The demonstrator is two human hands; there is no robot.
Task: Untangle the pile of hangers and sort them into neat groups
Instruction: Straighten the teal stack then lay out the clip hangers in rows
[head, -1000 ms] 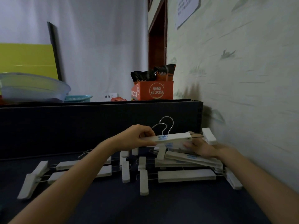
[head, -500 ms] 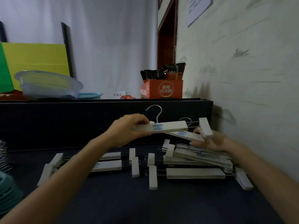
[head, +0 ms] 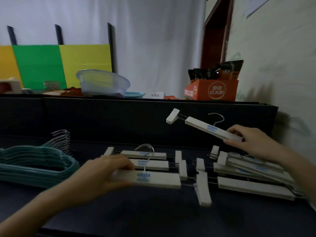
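Dark tabletop [head: 153, 216] carries white clip hangers. Left hand [head: 109, 175] is closed on one hanger [head: 153, 179], low beside two sorted ones [head: 145, 159], probably to add it. Right hand [head: 253, 142] pinches another hanger [head: 210, 129], raised clear of the tangled pile [head: 253, 173].

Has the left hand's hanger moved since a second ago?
Yes. The left hand brought its white hanger down from above the tangled pile, leftward, next to the two laid-out hangers.
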